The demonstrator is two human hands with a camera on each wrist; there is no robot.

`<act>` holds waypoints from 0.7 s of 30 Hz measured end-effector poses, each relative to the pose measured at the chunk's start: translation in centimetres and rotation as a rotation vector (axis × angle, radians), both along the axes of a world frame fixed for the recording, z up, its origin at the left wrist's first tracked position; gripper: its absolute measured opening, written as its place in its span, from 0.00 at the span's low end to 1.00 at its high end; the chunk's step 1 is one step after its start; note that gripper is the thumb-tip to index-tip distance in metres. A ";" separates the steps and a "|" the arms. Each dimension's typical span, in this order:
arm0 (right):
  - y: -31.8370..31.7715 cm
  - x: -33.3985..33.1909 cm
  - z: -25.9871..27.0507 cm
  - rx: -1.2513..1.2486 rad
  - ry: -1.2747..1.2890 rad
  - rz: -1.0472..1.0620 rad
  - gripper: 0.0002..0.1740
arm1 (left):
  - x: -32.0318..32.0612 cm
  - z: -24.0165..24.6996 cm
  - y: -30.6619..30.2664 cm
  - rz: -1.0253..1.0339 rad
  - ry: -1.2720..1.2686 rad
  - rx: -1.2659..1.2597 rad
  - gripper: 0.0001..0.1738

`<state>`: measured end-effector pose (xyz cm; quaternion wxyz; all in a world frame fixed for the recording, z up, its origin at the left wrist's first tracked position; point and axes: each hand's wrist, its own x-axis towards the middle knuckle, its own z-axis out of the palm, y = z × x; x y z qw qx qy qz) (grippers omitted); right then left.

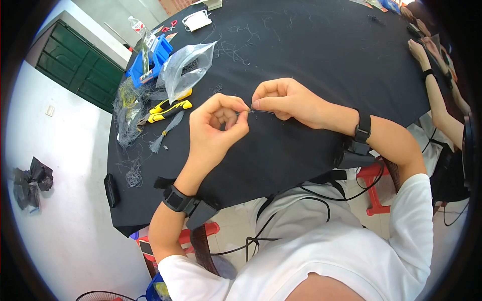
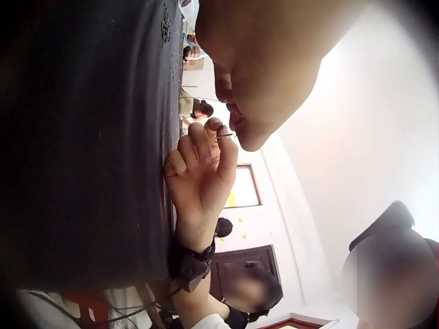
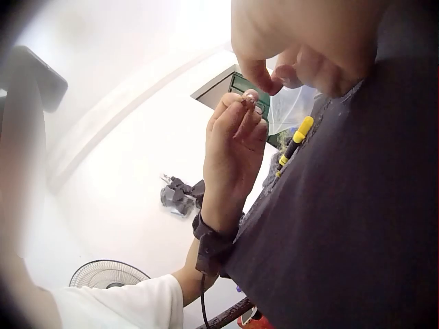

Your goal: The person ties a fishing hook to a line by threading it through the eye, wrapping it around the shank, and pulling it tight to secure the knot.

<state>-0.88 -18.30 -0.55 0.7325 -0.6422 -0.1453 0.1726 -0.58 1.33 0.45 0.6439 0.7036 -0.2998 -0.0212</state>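
Observation:
Both hands meet above the black cloth of the table, fingertips almost touching. The left hand (image 1: 216,125) pinches a thin dark strand (image 1: 252,111) between thumb and index finger. Across from it, the right hand (image 1: 296,104) pinches the same small piece with thumb and forefinger, its other fingers curled in. A short thin end (image 2: 225,135) shows at the right hand's fingertips in the left wrist view. The right wrist view has the left hand (image 3: 236,147) with thumb and index together; the right hand (image 3: 309,41) is above it. Fine details of the strand are too small to tell.
On the left of the table (image 1: 301,50) lie yellow-black pliers (image 1: 170,111), a clear plastic bag (image 1: 188,67), a blue bin (image 1: 156,60) and tangled strands (image 1: 128,113). Red scissors (image 1: 169,26) and a bottle (image 1: 136,24) are farther back. Another person's arm (image 1: 437,100) rests at the right.

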 end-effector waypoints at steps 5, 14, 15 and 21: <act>0.2 -0.1 -0.2 -0.096 -0.021 0.058 0.07 | 0.0 0.2 -0.2 0.015 0.064 -0.075 0.04; 0.2 -0.1 -0.6 -0.057 -0.153 0.031 0.05 | 0.6 -0.2 0.1 0.089 0.087 -0.065 0.05; 0.1 -0.1 -0.6 -0.036 -0.148 0.003 0.05 | 0.7 -0.2 0.0 0.116 0.072 -0.065 0.04; 0.0 -0.7 0.3 -0.019 -0.375 -0.114 0.05 | 0.6 0.1 0.1 0.157 -0.022 -0.019 0.04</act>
